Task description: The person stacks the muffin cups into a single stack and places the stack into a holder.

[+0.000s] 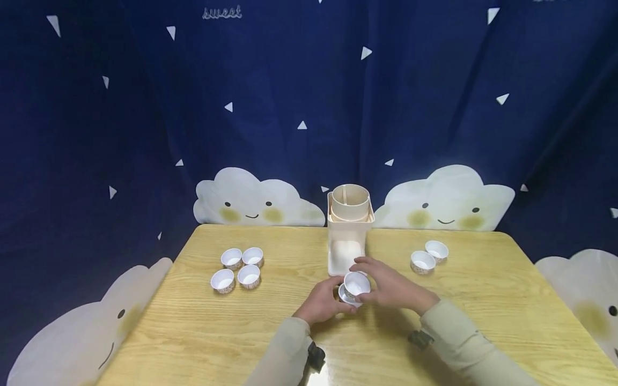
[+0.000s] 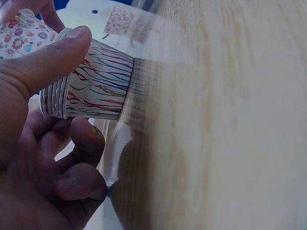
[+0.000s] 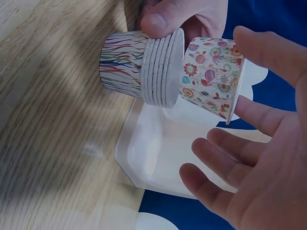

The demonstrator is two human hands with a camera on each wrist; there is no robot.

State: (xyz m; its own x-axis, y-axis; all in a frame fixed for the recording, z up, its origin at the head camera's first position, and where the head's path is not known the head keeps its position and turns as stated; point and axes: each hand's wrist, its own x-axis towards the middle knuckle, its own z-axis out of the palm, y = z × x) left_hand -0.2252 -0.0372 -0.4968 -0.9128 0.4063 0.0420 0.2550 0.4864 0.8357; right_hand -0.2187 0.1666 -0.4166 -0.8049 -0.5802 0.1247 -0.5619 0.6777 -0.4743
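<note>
My left hand (image 1: 319, 302) grips a stack of paper cups with wavy coloured stripes (image 2: 98, 86), its thumb across the rims. The stack's base is at the tabletop. Just above the stack's mouth, a single flower-printed paper cup (image 3: 211, 76) is pinched at its rim by my right hand (image 1: 386, 285). That cup tilts slightly and hides part of the stack's opening in the head view. The right hand's other fingers (image 3: 223, 163) are spread away from the cup. Behind both hands stands a cream plastic holder (image 1: 346, 233) with a round cylinder on top.
On the left of the wooden table (image 1: 193, 332) several white-lined paper cups (image 1: 249, 277) stand in a group. Two more cups (image 1: 422, 262) stand side by side at the right. A dark blue curtain (image 1: 289, 80) with clouds hangs behind the table.
</note>
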